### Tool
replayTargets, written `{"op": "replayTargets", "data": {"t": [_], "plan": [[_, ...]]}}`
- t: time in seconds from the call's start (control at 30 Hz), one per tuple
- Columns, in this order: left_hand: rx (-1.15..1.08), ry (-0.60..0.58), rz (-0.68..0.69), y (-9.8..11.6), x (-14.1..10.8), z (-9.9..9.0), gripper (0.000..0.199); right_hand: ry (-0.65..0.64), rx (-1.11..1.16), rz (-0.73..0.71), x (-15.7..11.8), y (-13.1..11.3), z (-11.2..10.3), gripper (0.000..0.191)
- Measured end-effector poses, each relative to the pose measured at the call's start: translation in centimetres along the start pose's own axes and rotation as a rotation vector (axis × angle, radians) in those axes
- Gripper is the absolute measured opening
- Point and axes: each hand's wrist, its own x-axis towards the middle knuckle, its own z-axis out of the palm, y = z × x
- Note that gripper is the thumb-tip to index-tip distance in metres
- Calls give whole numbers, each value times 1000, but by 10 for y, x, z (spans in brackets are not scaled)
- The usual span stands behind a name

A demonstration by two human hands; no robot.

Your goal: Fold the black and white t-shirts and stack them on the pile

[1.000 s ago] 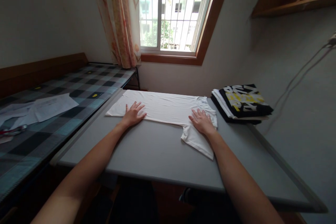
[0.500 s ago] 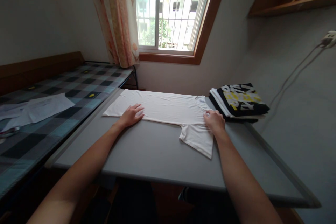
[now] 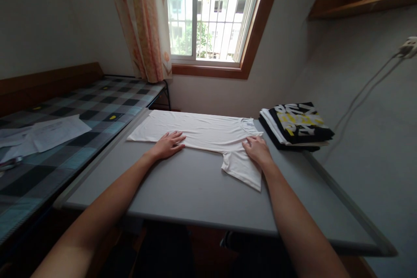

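A white T-shirt (image 3: 202, 132) lies sideways on the grey table (image 3: 195, 191), its neckline at the right and its hem at the left. One short sleeve points toward me. My left hand (image 3: 168, 144) rests open on the shirt's near edge, fingers spread on the cloth. At the shoulder, close to the sleeve and collar, my right hand (image 3: 256, 148) lies with its fingers stretched out on the fabric. Light creases run across the shirt between the two hands.
A stack of folded clothes (image 3: 295, 126), black and white with a yellow print on top, sits at the table's back right. Left of the table is a bed with a checked cover (image 3: 130, 91), papers (image 3: 48, 132) lying on it. A window (image 3: 211, 17) is behind.
My left hand has slid a little to the right along the shirt's near edge. My right hand has moved left, from the shoulder's outer edge onto the shoulder cloth.
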Motion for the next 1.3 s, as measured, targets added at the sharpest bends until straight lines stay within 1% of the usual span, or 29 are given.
{"op": "replayTargets", "data": {"t": [0.13,0.2,0.27,0.33,0.4,0.47,0.53,0.6,0.7,1.07,1.3], "plan": [[24,6,-20,-7,4,0,59,-11,23,-50,-1,-4,1,46],[38,20,-36,-5,3,0,58,-11,6,-17,-2,-6,-4,44],[59,54,-81,-2,1,0,57,-9,-32,66,-4,-8,-8,42],[95,112,-172,0,-1,0,56,7,-61,153,-5,-8,-11,43],[131,153,-291,0,-3,0,58,37,-52,179,-5,-8,-10,47],[144,130,-393,-2,-4,0,61,44,-22,157,-4,-7,-6,53],[140,73,-437,-4,-4,0,64,4,3,150,-4,-6,-1,59],[140,36,-444,-5,-3,0,65,-50,9,178,-4,-7,4,62],[141,27,-441,-4,-3,2,65,-88,1,216,-4,-8,7,63],[120,7,-400,-2,-5,-1,66,-67,-29,202,-3,-9,10,62],[116,5,-404,1,-5,-2,64,-60,-17,201,-2,-8,11,61]]}}
